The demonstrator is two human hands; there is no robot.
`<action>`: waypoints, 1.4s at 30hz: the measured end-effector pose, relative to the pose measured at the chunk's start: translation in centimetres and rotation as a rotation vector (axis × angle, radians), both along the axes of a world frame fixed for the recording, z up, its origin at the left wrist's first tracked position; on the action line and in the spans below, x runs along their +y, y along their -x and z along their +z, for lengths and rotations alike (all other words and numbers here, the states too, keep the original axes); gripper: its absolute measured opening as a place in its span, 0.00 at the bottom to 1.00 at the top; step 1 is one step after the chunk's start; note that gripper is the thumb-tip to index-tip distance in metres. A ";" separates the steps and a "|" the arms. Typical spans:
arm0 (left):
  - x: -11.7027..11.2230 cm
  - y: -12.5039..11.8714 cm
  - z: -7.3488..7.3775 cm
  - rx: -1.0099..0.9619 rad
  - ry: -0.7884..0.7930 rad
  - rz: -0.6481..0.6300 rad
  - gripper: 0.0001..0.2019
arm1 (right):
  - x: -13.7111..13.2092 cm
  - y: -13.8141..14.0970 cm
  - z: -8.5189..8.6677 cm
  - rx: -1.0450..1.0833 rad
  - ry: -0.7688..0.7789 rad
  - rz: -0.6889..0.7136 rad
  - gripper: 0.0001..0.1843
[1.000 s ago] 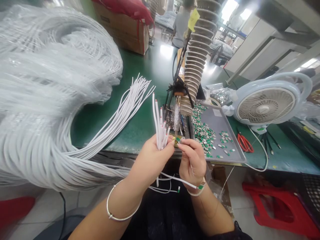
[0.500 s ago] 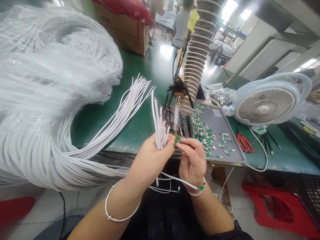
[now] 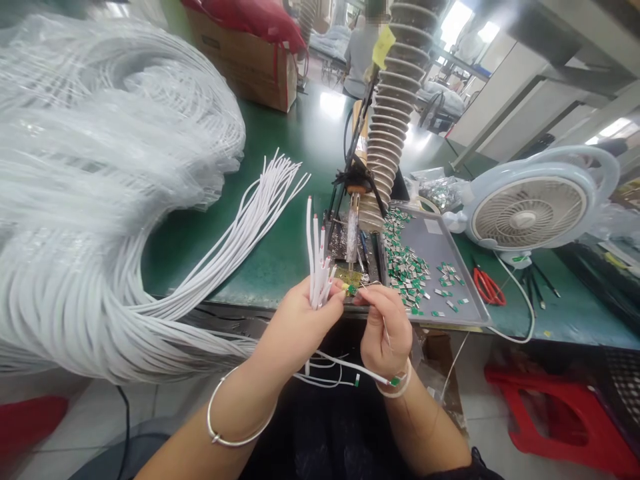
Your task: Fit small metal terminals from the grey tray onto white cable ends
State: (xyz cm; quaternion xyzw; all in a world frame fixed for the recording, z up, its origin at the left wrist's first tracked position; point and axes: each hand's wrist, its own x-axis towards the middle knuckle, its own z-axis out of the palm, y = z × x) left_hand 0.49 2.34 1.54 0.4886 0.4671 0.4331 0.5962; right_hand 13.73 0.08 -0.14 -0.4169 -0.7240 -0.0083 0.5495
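Observation:
My left hand [image 3: 295, 327] is closed around a bunch of short white cable ends [image 3: 317, 257] that stand upright from its fist. Its thumb and forefinger also pinch a small green circuit piece [image 3: 351, 289]. My right hand [image 3: 385, 323] is closed in a pinch right against that green piece, holding a thin wire whose tip I cannot make out. A white cable with a green end [image 3: 360, 368] runs under my right wrist. Just behind both hands stands a soldering iron on its holder [image 3: 353, 227] at the table's front edge.
A huge coil of white cables in clear plastic [image 3: 100, 187] fills the left of the green table [image 3: 280, 253]. A grey tray [image 3: 440, 253] with several small green parts lies right of centre, then red-handled cutters [image 3: 487, 285] and a white fan [image 3: 535, 207]. A ribbed hose [image 3: 393, 113] hangs above; a red stool [image 3: 560, 413] stands below.
Both hands have sunk slightly toward me and shifted a little, still pinching the green piece between them. The cable bunch moved with the left hand.

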 end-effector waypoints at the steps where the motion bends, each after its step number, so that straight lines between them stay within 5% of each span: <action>1: -0.1 0.1 -0.1 0.007 -0.017 -0.013 0.06 | 0.0 0.0 0.0 -0.001 0.021 -0.015 0.16; 8: -0.6 0.9 -0.4 0.077 0.000 -0.009 0.07 | -0.3 0.3 -0.3 -0.035 0.157 -0.054 0.07; 18: -0.6 1.0 0.2 0.087 -0.036 -0.088 0.06 | -0.1 0.6 -0.7 -0.011 0.073 -0.008 0.14; 28: -0.1 0.3 0.3 0.054 -0.041 0.028 0.05 | -0.7 0.6 -1.7 0.188 0.142 -0.122 0.15; 42: 0.2 0.3 1.1 0.167 -0.102 0.019 0.04 | 0.0 0.5 -0.6 0.181 0.095 0.020 0.16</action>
